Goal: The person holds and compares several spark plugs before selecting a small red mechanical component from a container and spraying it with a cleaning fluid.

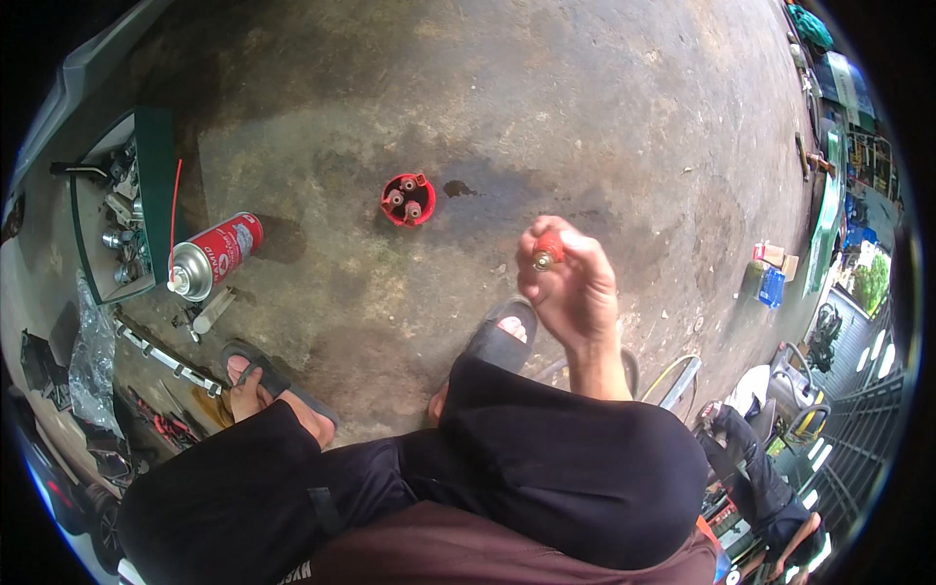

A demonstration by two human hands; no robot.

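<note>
My right hand (pixel 574 281) is raised over the concrete floor, its fingers closed around a small red part with a metal end (pixel 544 259), which looks like a fuel injector. Farther off to its left, a red cup (pixel 433 199) stands on the floor with several injectors (pixel 413 210) upright in dark liquid. My left hand (pixel 247 398) hangs low beside my left slide sandal (pixel 274 380); whether its fingers hold anything is hidden. Nearest that hand lies a silvery rail with brackets (pixel 168 356). A red aerosol can (pixel 219 252) with a thin red straw (pixel 176 219) stands beyond.
A green metal box (pixel 157 197) of metal parts stands at left, near a clear plastic bag (pixel 91 351) and red-handled tools (pixel 157 420). Small boxes (pixel 771 278) sit at right. Another person (pixel 768 482) and a pressure washer (pixel 797 402) appear at lower right.
</note>
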